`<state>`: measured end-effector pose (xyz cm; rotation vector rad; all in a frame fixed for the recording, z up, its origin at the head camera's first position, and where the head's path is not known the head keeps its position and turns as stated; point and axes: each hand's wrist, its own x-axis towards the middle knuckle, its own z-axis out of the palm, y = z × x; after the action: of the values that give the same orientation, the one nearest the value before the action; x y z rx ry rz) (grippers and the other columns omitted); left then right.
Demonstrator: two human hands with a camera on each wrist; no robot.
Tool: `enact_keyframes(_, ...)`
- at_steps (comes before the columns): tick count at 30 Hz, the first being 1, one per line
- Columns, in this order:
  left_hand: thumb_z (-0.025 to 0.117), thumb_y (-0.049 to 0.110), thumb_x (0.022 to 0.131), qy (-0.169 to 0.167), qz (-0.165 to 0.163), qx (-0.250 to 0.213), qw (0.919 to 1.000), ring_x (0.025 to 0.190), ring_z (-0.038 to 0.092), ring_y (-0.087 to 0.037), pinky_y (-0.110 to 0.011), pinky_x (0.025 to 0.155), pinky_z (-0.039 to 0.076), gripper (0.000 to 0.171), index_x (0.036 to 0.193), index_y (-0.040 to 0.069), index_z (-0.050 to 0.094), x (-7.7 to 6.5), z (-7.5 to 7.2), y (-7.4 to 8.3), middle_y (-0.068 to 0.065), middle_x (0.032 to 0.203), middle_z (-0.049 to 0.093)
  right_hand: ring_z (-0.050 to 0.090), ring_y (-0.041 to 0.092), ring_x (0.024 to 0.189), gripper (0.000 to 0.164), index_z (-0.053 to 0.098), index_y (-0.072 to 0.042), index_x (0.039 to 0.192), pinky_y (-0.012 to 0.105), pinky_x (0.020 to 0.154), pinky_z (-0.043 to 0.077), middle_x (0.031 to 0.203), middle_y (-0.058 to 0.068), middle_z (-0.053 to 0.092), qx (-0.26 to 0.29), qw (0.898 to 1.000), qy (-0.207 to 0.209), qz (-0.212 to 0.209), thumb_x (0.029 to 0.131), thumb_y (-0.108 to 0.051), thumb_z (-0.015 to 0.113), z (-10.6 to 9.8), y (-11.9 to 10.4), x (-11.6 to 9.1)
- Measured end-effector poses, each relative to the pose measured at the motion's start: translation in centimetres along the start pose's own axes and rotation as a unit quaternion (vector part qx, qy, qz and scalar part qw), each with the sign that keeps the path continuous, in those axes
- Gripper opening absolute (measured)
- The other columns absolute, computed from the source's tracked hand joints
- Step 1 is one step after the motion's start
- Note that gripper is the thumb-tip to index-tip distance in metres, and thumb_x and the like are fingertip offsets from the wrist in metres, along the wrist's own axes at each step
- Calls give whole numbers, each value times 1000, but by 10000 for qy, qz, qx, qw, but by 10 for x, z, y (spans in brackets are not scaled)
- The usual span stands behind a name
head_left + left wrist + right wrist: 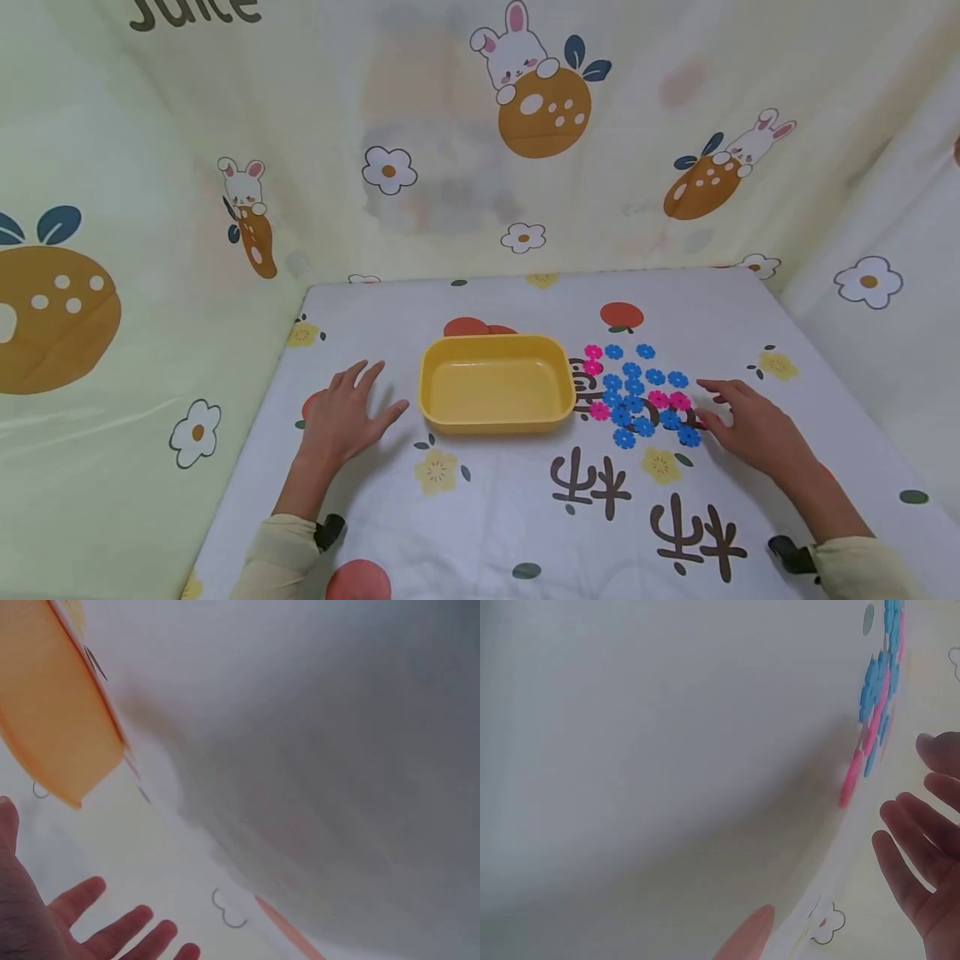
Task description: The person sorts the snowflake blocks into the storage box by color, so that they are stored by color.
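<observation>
A yellow rectangular tray (495,427) sits in the middle of the table with nothing in it. Just to its right lie several small flower-shaped pieces, blue ones (632,370) and pink ones (658,399), spread flat on the cloth. My left hand (347,417) is held left of the tray, apart from it, fingers spread and holding nothing. At the right edge of the flower pieces is my right hand (756,427), its fingers relaxed and nothing gripped. The right wrist view shows that hand (922,840) beside the pink pieces (851,778), not touching them.
A white printed cloth (480,517) covers the table; its fruits, flowers and lettering are flat prints. Pale curtains (450,100) with rabbit prints hang behind and at both sides. A dark wrist strap (330,531) shows at the left sleeve, another (791,554) at the right.
</observation>
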<state>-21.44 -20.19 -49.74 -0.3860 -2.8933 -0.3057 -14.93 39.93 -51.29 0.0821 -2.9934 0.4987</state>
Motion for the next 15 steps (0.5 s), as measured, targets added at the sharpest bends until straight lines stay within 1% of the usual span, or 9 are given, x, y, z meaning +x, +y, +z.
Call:
enact_keyframes(4, 63, 74, 95, 3, -10, 40, 10000, 138, 58, -43, -63, 97, 58, 87, 159, 15, 54, 0, 0, -1, -20, 158, 54, 66, 53, 110, 57, 62, 1, 142, 67, 83, 59, 127, 33, 65, 20, 9998, -184, 108, 93, -20, 84, 0, 2, 2)
enact_keyframes(9, 62, 75, 95, 11, 0, 90, 10000, 137, 58, -42, -63, 96, 58, 87, 158, 15, 55, 0, 1, -1, -20, 158, 54, 64, 54, 112, 56, 64, 5, 138, 70, 88, 56, 121, 33, 67, -15, 9984, -502, 257, 91, -16, 85, 0, 4, 0)
enact_keyframes(11, 62, 75, 95, -5, -3, 103, 9999, 138, 58, -42, -63, 97, 57, 87, 158, 15, 55, 0, 1, -1, -20, 158, 54, 63, 53, 111, 55, 65, 6, 136, 70, 89, 56, 119, 32, 68, -35, 9982, -544, 259, 90, -15, 86, 1, 5, -2)
enact_keyframes(15, 62, 74, 95, -69, -51, 124, 9999, 138, 57, -42, -63, 98, 57, 87, 158, 15, 55, 0, 1, -1, -20, 158, 54, 65, 51, 108, 50, 68, 5, 132, 69, 88, 57, 114, 29, 69, -33, 9987, -481, 177, 89, -14, 87, 4, 6, -3)
